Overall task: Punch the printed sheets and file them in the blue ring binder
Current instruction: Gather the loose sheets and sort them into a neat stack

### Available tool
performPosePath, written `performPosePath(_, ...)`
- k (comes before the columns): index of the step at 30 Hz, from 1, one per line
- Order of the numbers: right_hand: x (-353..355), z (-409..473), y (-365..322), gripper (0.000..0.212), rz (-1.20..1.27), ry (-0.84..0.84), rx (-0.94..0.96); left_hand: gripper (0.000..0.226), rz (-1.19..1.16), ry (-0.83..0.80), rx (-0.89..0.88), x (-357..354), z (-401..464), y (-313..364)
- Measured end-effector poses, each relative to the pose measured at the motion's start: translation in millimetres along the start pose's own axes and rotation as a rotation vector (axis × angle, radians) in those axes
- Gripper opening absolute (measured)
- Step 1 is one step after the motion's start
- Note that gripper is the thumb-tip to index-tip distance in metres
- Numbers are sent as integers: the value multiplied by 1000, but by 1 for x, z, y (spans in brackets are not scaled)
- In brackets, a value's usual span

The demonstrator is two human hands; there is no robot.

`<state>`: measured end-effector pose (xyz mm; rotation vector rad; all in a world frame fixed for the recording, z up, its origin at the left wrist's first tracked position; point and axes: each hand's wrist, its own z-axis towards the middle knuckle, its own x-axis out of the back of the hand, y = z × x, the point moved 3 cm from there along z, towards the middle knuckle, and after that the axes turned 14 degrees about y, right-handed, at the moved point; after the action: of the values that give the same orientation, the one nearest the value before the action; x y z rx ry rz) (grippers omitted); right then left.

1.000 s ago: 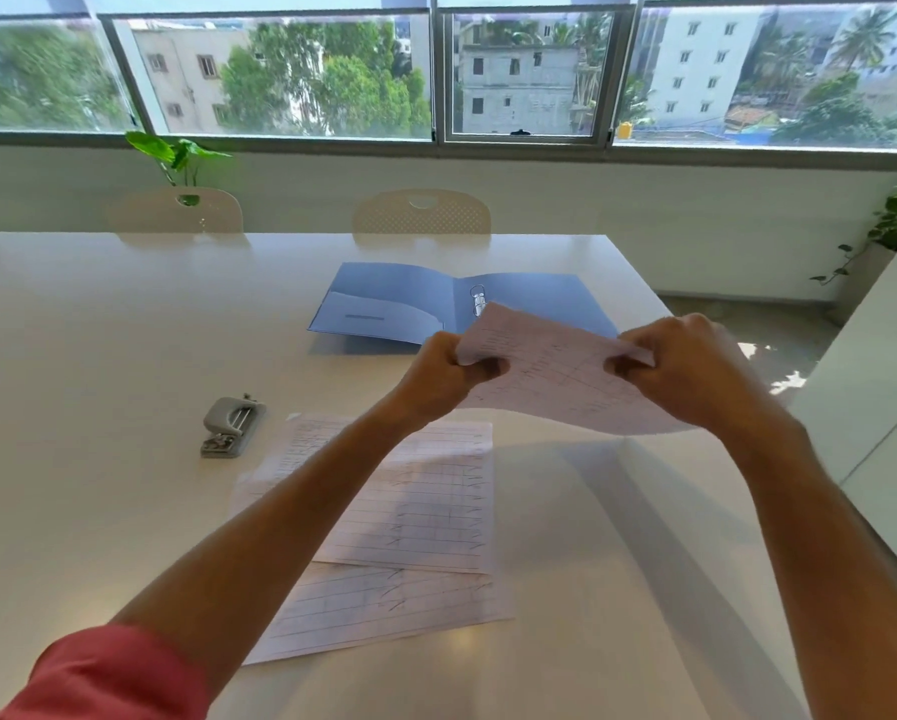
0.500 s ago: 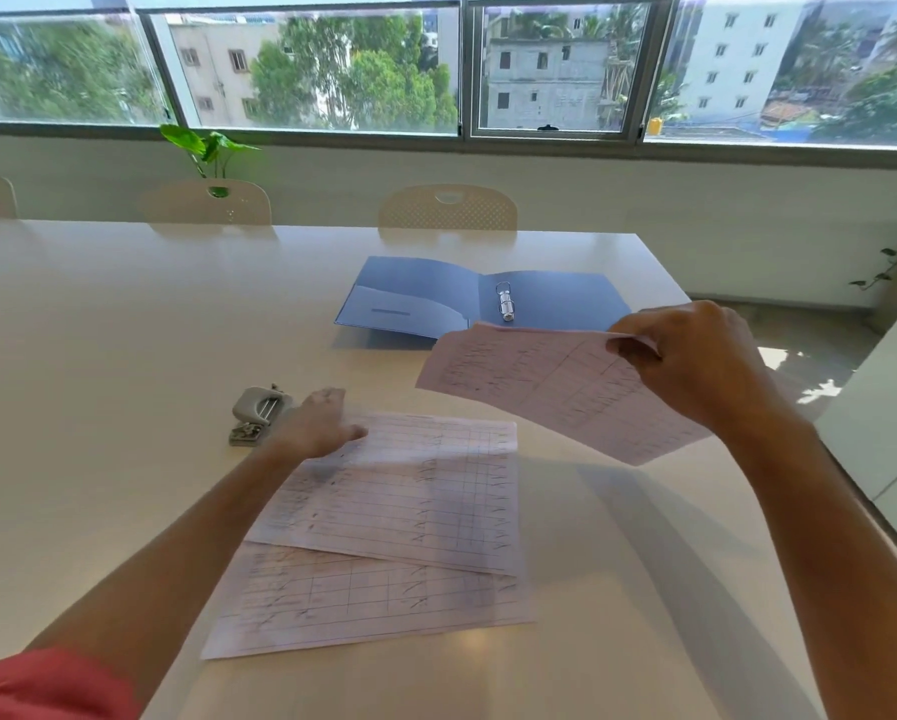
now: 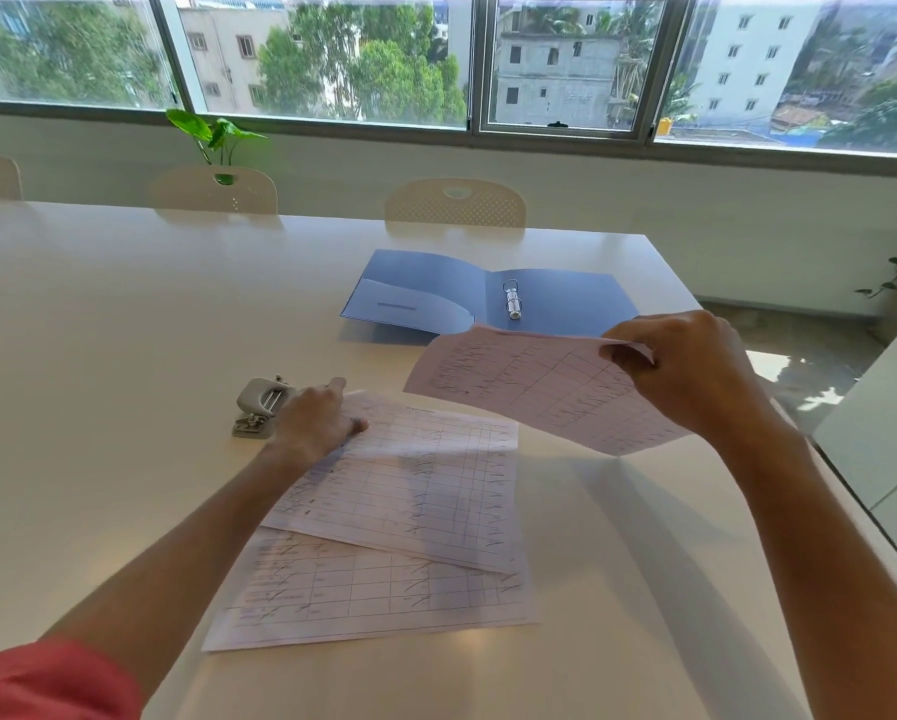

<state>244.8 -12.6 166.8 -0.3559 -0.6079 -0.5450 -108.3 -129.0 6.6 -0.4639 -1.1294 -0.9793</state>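
My right hand (image 3: 688, 371) pinches one printed sheet (image 3: 529, 387) by its far right corner and holds it in the air over the table. Behind it the blue ring binder (image 3: 560, 298) lies open and flat, its metal rings (image 3: 512, 299) upright at the spine. My left hand (image 3: 316, 418) rests low over the table, beside the grey hole punch (image 3: 259, 407) and over the top left corner of the upper of two printed sheets (image 3: 410, 485) lying there. The lower sheet (image 3: 363, 595) sticks out beneath it.
The white table (image 3: 98, 407) ends at the right, with floor beyond. Two pale chairs (image 3: 457, 205) stand along the far side, a green plant (image 3: 218, 137) behind them. A white surface (image 3: 883, 418) stands close on the right.
My left hand let go of the raised sheet and dropped down to the left, next to the hole punch. The right hand alone keeps the sheet up.
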Motion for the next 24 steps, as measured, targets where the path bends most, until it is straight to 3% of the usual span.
performPosePath(8, 2, -5, 8, 6, 170, -73, -36, 65, -272, 37, 50, 12, 9, 15)
performPosePath(16, -2, -1, 0, 7, 197, -272, 19, 45, -476, 203, -224, 65, 27, 74)
performPosePath(24, -13, 1, -14, 9, 237, -238, 0, 33, -696, 257, -456, 132, 18, 140)
